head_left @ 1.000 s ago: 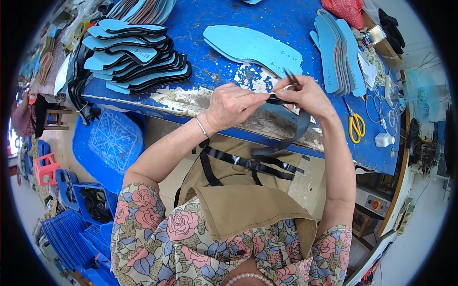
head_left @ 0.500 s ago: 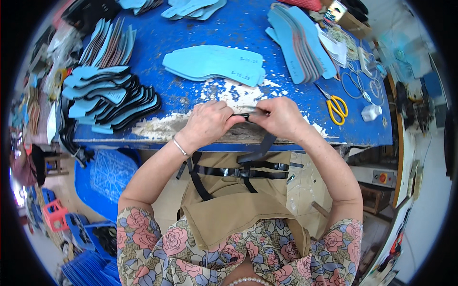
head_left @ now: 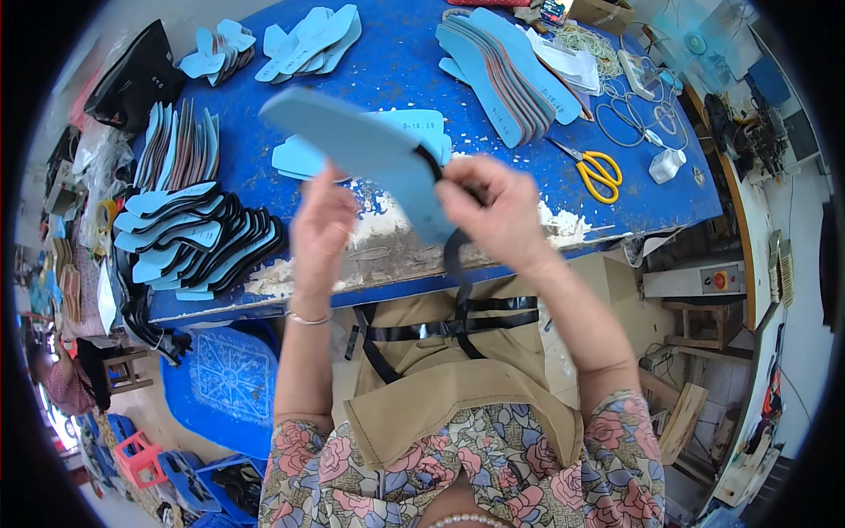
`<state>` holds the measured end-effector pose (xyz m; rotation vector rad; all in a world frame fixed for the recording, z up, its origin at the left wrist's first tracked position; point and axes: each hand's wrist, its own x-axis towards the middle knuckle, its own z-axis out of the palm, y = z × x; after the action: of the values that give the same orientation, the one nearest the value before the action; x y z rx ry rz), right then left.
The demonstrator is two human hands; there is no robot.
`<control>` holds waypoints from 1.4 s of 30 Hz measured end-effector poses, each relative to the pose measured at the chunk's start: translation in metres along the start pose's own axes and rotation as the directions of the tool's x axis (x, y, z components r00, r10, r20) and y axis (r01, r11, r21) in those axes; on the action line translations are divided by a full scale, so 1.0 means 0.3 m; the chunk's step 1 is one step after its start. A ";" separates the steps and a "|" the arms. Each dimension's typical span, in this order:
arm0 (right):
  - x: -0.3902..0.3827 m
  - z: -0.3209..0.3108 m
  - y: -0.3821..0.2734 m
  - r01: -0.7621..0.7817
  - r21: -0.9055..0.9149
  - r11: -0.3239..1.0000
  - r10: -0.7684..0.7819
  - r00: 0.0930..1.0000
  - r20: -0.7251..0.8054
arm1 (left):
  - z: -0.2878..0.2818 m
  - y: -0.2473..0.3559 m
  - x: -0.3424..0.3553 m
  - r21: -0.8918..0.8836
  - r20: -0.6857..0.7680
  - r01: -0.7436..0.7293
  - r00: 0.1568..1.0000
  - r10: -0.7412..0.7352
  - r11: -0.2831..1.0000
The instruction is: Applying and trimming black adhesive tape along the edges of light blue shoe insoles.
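Note:
In front of me is a light-blue insole (head_left: 352, 141), tilted above the table and blurred by motion. My right hand (head_left: 493, 209) pinches it at its right edge, together with a black strip (head_left: 456, 260) that lies along part of that edge and dangles below. My left hand (head_left: 324, 229) is upright beside the insole's lower left edge, its fingers smeared; whether it touches the insole I cannot tell. Partly covered by the held piece, a low stack of blue insoles (head_left: 295, 158) lies on the table.
On the blue table (head_left: 370, 70), black-edged insoles (head_left: 198, 238) pile up at left. More insole stacks (head_left: 506, 75) stand farther back. Yellow-handled scissors (head_left: 598, 176), a small white bottle (head_left: 666, 165) and coiled cord (head_left: 620, 114) lie right. A blue plastic crate (head_left: 220, 378) sits below the table's left edge.
Both hands were together at the table's front edge, working on a black strip. Now they are apart, with the insole raised in my right hand. My left hand has moved leftward. The view has shifted.

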<state>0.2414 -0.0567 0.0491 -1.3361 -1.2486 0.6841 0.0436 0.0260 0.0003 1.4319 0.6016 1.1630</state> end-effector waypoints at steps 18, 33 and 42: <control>-0.157 0.145 0.245 0.026 0.141 0.990 -0.016 0.997 -0.070 | 0.143 -0.163 -0.058 -0.113 0.086 0.191 0.979 -0.182 0.975; -0.277 0.115 0.197 -0.517 0.581 0.628 0.508 0.838 0.197 | 0.119 0.064 0.028 -0.705 -0.205 0.125 0.906 -0.370 0.698; -0.173 0.156 0.095 -0.409 0.662 0.629 0.477 0.874 0.086 | 0.232 0.087 -0.107 -0.806 -0.151 0.165 0.871 -0.467 0.568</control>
<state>0.1921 -0.0839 -0.0010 -1.0341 -0.4708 1.2652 0.0871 -0.0382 0.0238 0.3274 0.4757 1.1671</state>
